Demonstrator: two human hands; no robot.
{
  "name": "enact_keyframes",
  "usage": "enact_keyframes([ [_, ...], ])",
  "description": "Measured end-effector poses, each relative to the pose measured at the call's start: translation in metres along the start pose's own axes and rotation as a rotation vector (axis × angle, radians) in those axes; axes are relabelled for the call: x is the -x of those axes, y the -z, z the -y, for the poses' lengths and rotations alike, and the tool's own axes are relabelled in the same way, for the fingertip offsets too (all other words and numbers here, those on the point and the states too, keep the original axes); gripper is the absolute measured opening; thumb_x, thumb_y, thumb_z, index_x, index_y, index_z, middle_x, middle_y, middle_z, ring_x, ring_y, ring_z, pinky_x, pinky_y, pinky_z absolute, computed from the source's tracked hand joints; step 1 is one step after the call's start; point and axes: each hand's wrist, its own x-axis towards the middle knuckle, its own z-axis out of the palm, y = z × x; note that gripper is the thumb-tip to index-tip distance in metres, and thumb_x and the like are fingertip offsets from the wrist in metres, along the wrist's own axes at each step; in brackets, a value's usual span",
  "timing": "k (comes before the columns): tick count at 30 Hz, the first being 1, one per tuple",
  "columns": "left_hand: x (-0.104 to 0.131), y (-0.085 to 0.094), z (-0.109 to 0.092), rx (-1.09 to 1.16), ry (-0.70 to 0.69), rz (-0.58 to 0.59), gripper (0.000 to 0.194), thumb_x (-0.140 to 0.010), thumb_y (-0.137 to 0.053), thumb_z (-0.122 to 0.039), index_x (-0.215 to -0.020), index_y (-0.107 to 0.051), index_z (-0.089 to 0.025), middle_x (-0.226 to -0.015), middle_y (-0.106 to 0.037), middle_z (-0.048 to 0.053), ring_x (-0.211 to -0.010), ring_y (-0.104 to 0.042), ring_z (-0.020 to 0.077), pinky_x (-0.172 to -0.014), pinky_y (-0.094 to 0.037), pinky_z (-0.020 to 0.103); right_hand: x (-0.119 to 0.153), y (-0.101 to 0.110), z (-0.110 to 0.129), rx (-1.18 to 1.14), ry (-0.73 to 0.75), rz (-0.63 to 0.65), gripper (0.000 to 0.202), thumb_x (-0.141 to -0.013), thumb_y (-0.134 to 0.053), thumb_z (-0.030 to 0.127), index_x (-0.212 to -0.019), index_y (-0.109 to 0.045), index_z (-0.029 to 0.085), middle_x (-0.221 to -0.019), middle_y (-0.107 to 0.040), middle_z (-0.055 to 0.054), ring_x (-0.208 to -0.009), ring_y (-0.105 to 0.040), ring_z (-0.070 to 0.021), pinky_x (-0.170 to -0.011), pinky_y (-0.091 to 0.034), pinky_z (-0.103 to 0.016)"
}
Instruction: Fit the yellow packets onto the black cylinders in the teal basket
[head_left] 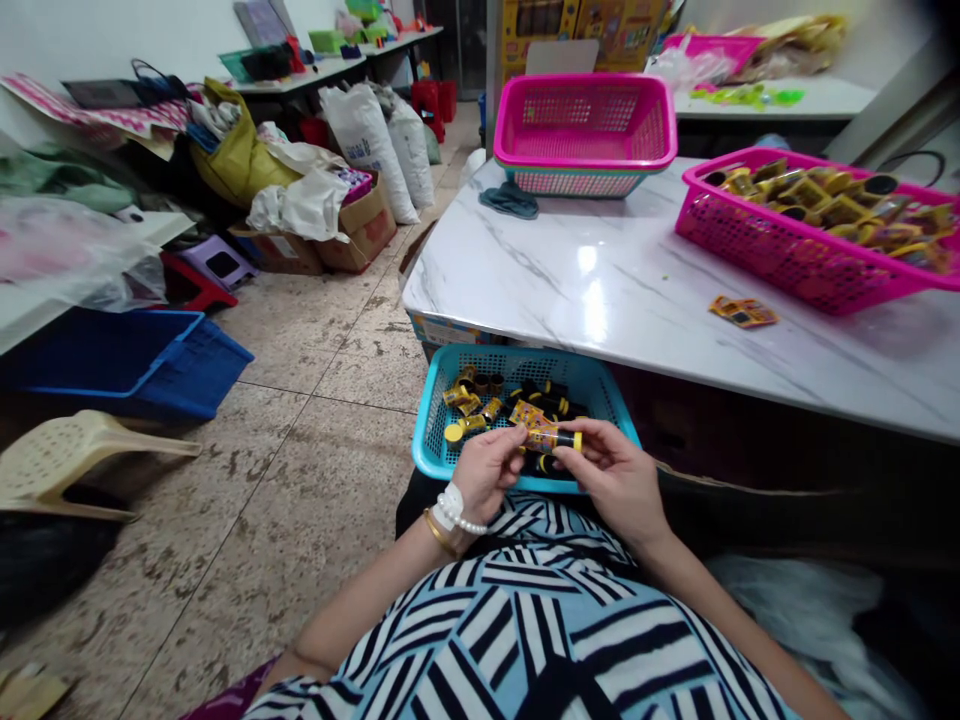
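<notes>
Over a blue plastic basket (425, 440) in the lap, both hands hold one small cylinder (559, 439) with a printed yellow wrapper, a black part and a yellow end. My left hand (484, 470) pinches the wrapper's left end between thumb and fingers. At the other end, my right hand (619, 475) grips the cylinder close to its yellow end. Inside the basket lie several yellow-wrapped pieces (472, 424) on the left and several black cylinders with yellow bands (555, 397) on the right. The hands hide part of the basket's near side.
A white marbled table (600, 270) stands ahead, bearing a pink basket of wrapped cylinders (750, 245), stacked baskets (585, 165), a dark cloth (510, 200) and flat printed wrappers (742, 312). On the left are a blue crate (180, 370) and a cream stool (75, 450).
</notes>
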Motion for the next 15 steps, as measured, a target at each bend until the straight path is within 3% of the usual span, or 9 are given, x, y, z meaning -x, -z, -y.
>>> enact_keyframes([
  [3, 0.006, 0.001, -0.006, -0.077, -0.121, -0.062, 0.047, -0.066, -0.082, -0.047, -0.094, -0.067, -0.012, -0.066, -0.055, -0.002, -0.047, -0.044, 0.0025, -0.037, -0.023, 0.012, 0.001, -0.002, 0.001, 0.008, 0.051, -0.076, 0.032, -0.076, -0.077, 0.035, -0.103, -0.068, 0.023, -0.092, -0.072, -0.004, -0.068, -0.066, -0.0156, -0.058, -0.056, -0.027],
  [6, 0.007, 0.004, -0.013, -0.174, -0.072, 0.082, 0.054, -0.069, -0.08, -0.049, -0.108, -0.063, -0.016, -0.086, -0.064, 0.003, -0.058, -0.056, 0.0077, -0.039, -0.033, 0.015, 0.002, 0.0, 0.002, 0.039, 0.121, 0.005, 0.029, -0.079, -0.074, 0.032, -0.107, -0.071, 0.024, -0.107, -0.068, -0.007, -0.075, -0.065, -0.016, -0.059, -0.056, -0.028],
  [9, 0.003, 0.009, -0.014, -0.283, -0.027, 0.223, 0.048, -0.07, -0.079, -0.048, -0.1, -0.066, -0.013, -0.078, -0.063, 0.002, -0.056, -0.055, 0.0074, -0.042, -0.036, 0.017, 0.001, 0.005, 0.001, 0.144, 0.184, 0.136, 0.03, -0.086, -0.067, 0.028, -0.116, -0.071, 0.028, -0.122, -0.058, -0.009, -0.078, -0.063, -0.0146, -0.06, -0.056, -0.028],
  [13, -0.005, 0.007, -0.01, -0.383, -0.085, 0.25, 0.045, -0.068, -0.081, -0.045, -0.096, -0.068, -0.011, -0.063, -0.06, -0.001, -0.051, -0.052, 0.0067, -0.048, -0.04, 0.018, -0.003, 0.01, 0.0, 0.303, 0.26, 0.157, 0.046, -0.086, -0.068, 0.025, -0.131, -0.062, 0.031, -0.104, -0.062, -0.005, -0.079, -0.063, -0.0155, -0.07, -0.058, -0.031],
  [15, -0.009, 0.004, -0.011, -0.392, -0.085, 0.277, 0.046, -0.069, -0.08, -0.046, -0.098, -0.069, -0.011, -0.063, -0.061, 0.0, -0.052, -0.053, 0.0071, -0.05, -0.042, 0.018, -0.006, 0.011, 0.001, 0.361, 0.307, 0.139, 0.045, -0.085, -0.07, 0.024, -0.129, -0.063, 0.031, -0.098, -0.065, -0.004, -0.08, -0.064, -0.0165, -0.073, -0.058, -0.033],
])
